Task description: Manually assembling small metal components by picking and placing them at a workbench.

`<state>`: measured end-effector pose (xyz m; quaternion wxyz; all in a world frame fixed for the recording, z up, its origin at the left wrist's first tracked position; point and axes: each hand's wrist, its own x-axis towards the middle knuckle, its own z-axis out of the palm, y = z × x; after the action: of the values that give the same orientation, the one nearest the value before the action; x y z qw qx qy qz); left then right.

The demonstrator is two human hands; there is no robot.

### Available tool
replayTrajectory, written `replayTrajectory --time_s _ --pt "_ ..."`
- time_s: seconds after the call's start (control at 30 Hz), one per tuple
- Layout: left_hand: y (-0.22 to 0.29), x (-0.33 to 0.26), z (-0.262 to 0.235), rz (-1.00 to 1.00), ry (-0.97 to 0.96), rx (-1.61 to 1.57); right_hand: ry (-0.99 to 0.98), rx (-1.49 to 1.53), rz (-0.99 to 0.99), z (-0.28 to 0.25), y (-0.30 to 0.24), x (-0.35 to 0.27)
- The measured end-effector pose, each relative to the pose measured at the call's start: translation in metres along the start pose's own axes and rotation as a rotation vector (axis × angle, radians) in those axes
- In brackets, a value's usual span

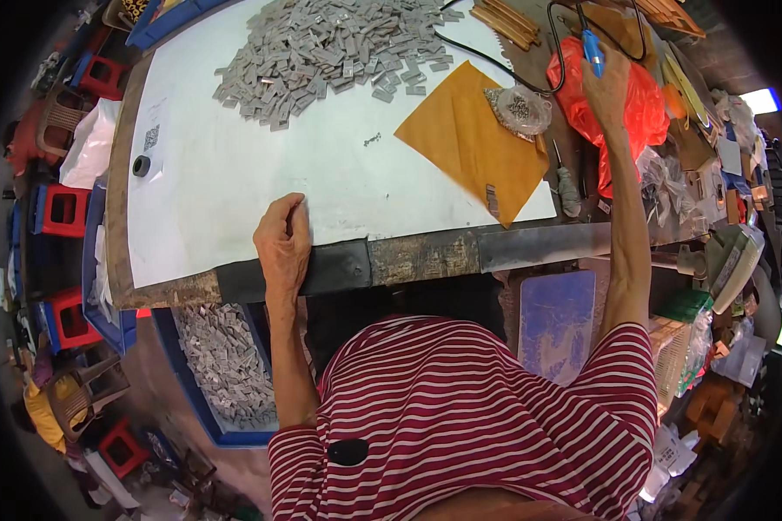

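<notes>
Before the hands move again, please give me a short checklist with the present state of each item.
1. Right hand grips the blue tool: ok.
2. Tool's black cable free of snags: cannot tell; it loops across the table top.
3. Left hand steady on the white sheet at the table edge: ok, holding nothing.
4. Grey pieces within reach: ok, heaped at the far side.
5. Orange paper flat: ok.

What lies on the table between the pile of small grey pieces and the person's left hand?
Head view: only bare white sheet between the grey pieces and the left hand.
</notes>
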<state>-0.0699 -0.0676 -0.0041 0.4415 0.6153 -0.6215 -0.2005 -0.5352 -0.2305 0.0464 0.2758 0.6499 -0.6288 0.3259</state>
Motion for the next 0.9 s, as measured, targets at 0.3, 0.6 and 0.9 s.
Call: replayTrajectory --time_s 0.3,0.6,0.9 --pt "-0.007 0.001 0.002 0.015 0.002 -0.03 -0.545 0.766 -0.027 -0.002 -0.156 -0.017" --pt "-0.004 0.002 0.0 0.046 -0.007 -0.041 -0.584 0.619 -0.029 0.05 -0.187 -0.052" --pt "-0.006 0.003 -0.001 0.105 -0.004 0.032 -0.715 0.576 -0.095 0.062 -0.184 -0.043"
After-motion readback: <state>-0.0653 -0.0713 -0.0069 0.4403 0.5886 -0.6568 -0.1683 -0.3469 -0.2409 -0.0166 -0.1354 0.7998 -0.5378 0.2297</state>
